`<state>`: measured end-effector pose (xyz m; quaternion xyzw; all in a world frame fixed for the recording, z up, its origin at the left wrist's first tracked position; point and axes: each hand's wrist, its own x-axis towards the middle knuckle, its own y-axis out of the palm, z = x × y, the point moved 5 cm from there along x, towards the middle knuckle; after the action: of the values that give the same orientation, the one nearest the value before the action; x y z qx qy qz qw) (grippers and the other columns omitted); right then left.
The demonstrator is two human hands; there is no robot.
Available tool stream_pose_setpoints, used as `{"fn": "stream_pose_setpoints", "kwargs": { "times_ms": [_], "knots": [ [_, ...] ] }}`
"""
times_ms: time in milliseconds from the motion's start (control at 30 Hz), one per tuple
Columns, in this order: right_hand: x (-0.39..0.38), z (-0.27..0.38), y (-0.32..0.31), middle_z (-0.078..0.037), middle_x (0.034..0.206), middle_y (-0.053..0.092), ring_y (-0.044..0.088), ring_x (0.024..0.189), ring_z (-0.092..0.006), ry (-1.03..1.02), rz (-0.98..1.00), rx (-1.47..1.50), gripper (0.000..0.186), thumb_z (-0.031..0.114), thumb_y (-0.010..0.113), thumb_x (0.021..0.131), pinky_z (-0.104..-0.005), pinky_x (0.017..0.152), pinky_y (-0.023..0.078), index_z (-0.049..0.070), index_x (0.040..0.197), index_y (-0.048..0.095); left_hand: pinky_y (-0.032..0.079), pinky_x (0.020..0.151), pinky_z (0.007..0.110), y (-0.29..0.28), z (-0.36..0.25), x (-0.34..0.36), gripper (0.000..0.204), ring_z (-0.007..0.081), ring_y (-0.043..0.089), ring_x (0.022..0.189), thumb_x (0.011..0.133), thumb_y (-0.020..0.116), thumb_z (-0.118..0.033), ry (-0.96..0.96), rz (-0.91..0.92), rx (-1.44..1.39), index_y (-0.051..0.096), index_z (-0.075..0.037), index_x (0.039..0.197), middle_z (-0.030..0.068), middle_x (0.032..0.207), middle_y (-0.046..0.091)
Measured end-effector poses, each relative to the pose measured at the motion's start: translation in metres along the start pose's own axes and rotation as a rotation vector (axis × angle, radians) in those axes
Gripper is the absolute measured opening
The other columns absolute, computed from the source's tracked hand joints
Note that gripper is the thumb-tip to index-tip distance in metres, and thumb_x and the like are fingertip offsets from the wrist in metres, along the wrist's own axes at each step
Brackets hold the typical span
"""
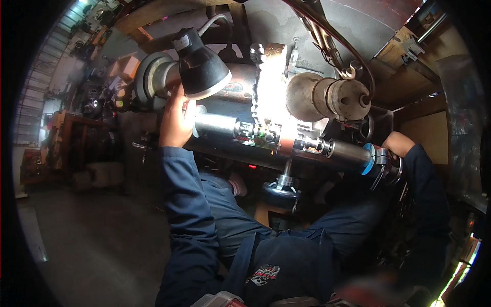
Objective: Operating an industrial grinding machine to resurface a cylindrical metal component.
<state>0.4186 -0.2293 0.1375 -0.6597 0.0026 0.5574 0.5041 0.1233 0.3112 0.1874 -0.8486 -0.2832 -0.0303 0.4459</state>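
Spread below the lamp (201, 69)

Had the silver cylinder (217, 124) beneath, long axis sloping down rightward; left hand (176, 123) nearer, by its left end; right hand (399, 145) well right of the lamp, beside the blue ring (368, 159) (could not tell either grip).

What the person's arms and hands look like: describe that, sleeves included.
The left sleeve and right sleeve are long, dark blue cloth, reaching roughly to the wrists; the left one is visibly creased. The left hand and right hand wear no gloves.
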Motion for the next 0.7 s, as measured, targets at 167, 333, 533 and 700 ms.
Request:
{"fn": "stream_pose_setpoints", "kwargs": {
  "times_ms": [167,333,533,700],
  "knots": [
    [0.033,-0.009,0.014,-0.011,0.070,0.070,0.067,0.061,-0.0193,-0.112,0.311,-0.093,0.017,0.014,0.066,0.070,-0.0332,0.057,0.051,0.004,0.080,0.076,0.050,0.087,0.040,-0.003,-0.007,-0.003,0.052,0.0313,0.063,0.093,0.091,0.060,-0.009,0.036,0.002,-0.056,0.045,-0.002,0.140,0.0220,0.113,0.061],
    [0.045,-0.015,0.022,-0.011,0.070,0.070,0.069,0.064,-0.0207,-0.162,0.325,-0.030,0.018,0.015,0.067,0.068,-0.0346,0.058,0.050,0.005,0.080,0.076,0.049,0.091,0.040,-0.004,-0.006,-0.002,0.052,0.0330,0.062,0.101,0.090,0.061,-0.007,0.026,-0.007,0.009,0.045,-0.002,0.140,0.0239,0.123,0.058],
    [0.003,0.004,0.000,-0.016,0.070,0.069,0.065,0.049,-0.0209,0.012,-0.033,0.010,0.019,0.010,0.061,0.077,-0.0324,0.050,0.051,0.001,0.085,0.076,0.049,0.090,0.039,-0.003,-0.005,0.002,0.055,0.0334,0.062,0.102,0.090,0.062,-0.008,0.102,-0.036,0.061,0.044,-0.004,0.142,0.0235,0.130,0.056],
    [-0.051,0.034,-0.013,-0.018,0.082,0.070,0.068,0.081,-0.0362,0.406,-0.628,0.485,0.028,0.021,0.052,0.088,-0.0442,0.074,0.053,0.003,0.081,0.073,0.049,0.089,0.038,-0.002,-0.005,0.003,0.051,0.0340,0.063,0.103,0.091,0.062,-0.011,0.083,-0.041,-0.027,0.046,0.000,0.139,0.0240,0.138,0.051]
  ]
}}
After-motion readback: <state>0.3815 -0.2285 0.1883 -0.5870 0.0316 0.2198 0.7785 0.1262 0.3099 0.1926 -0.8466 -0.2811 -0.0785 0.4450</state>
